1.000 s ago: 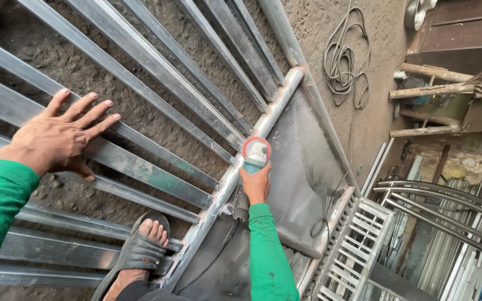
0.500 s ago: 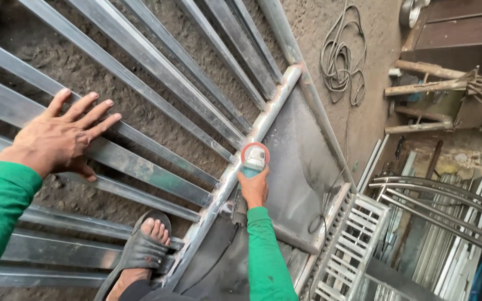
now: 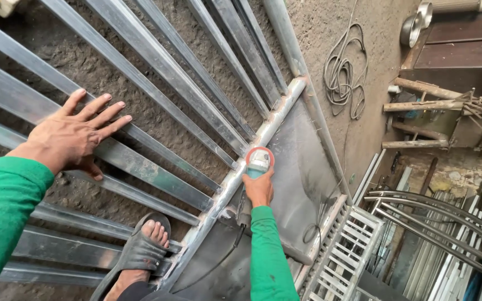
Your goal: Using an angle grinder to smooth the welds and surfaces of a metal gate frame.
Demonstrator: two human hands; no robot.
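Steel fills your view: a large grey gate frame of flat metal bars [image 3: 157, 67] lies on the rough dirt ground [image 3: 85, 61], its bars running diagonally from lower left to upper right.

Your right hand [image 3: 259, 189] is closed in a full grip around the body of a small angle grinder with a red guard and pale blue-white head [image 3: 259, 160]. The disc end sits just beyond your knuckles, touching or nearly touching the round silver tube rail [image 3: 269, 125] where it meets the dull sheet-metal panel [image 3: 302, 178]. That rail is the line that matters: its long axis runs from near your sandalled foot [image 3: 143, 245] away and up to the right, and the grinder points along it, ahead of your right hand. Your right hand is the one on the rail; the left is well apart from it, off to the other side.

Your left hand [image 3: 76, 136] is open flat, fingers spread, palm pressed on one of the flat bars, gripping nothing. Both arms are in green sleeves.

A thin black power cord [image 3: 218, 262] trails back from the grinder beneath your right forearm. Beyond the panel, to the right of your right hand, a coil of grey cable [image 3: 342, 72] lies on the ground, with a white metal grille [image 3: 344, 251] and a stack of curved steel tubes [image 3: 436, 223] nearer your right elbow side.
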